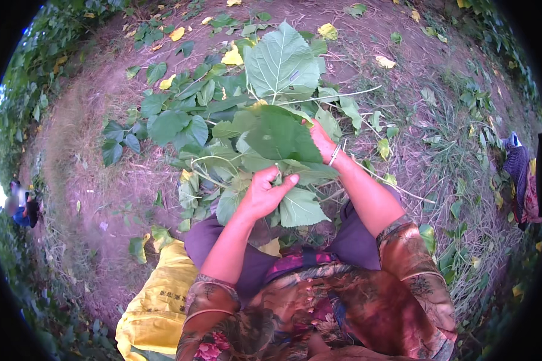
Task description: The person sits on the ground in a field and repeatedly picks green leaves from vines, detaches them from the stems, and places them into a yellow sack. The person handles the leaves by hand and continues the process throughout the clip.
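Observation:
Broad green leaves on stems (282, 135) lie bunched before me, over a loose pile of leafy cut branches (180, 126) on the ground. My left hand (264, 192) is closed on the near side of the bunch, thumb and fingers around leaf stalks. On the bunch's right side is my right hand (320, 137), its fingers mostly hidden behind a large dark green leaf; a bracelet circles that wrist. A large pale leaf (282, 63) stands out beyond the hands, underside showing. Thin bare stems (350, 94) stick out to the right.
A yellow woven sack (158, 302) bearing writing lies at my lower left. Dry grass, soil and fallen yellow leaves (232, 56) surround the pile. A person (22, 210) sits far left beside leafy bushes (22, 104). Cloth items (519, 176) hang or lie at the far right.

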Tool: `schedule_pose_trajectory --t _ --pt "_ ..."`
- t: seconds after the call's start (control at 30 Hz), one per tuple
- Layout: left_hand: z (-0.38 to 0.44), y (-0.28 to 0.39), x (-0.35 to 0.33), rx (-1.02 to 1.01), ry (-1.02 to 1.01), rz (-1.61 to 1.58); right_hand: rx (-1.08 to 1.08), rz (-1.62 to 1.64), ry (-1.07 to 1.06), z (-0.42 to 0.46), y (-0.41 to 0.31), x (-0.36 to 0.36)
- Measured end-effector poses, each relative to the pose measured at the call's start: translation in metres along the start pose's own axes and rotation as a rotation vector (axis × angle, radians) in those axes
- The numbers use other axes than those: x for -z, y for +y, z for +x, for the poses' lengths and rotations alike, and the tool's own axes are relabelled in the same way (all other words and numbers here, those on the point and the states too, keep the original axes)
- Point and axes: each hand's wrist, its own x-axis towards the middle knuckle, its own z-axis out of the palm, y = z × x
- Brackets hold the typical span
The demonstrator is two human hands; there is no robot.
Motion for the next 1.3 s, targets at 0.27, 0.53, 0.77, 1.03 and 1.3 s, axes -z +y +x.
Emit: schedule_pose_trajectory --t 0.27,0.53,0.77,1.03,1.3 --pt "0.016 0.011 0.051 -0.122 0.621 -0.433 0.132 -0.283 -0.139 -0.022 -0.015 -0.004" --pt "0.019 0.014 0.053 -0.007 0.595 -0.496 0.354 -0.492 -0.155 -0.041 -0.022 -0.011" --pt "0.028 0.004 0.048 0.075 0.618 -0.483 0.421 -0.848 -0.105 -0.045 -0.028 -0.014" --pt "0.036 -0.024 0.041 0.350 0.395 -0.635 0.491 -1.192 -0.213 -0.048 -0.018 -0.018" --pt "0.040 -0.034 0.028 0.339 0.423 -0.519 0.390 -1.161 -0.218 -0.046 -0.016 -0.015"
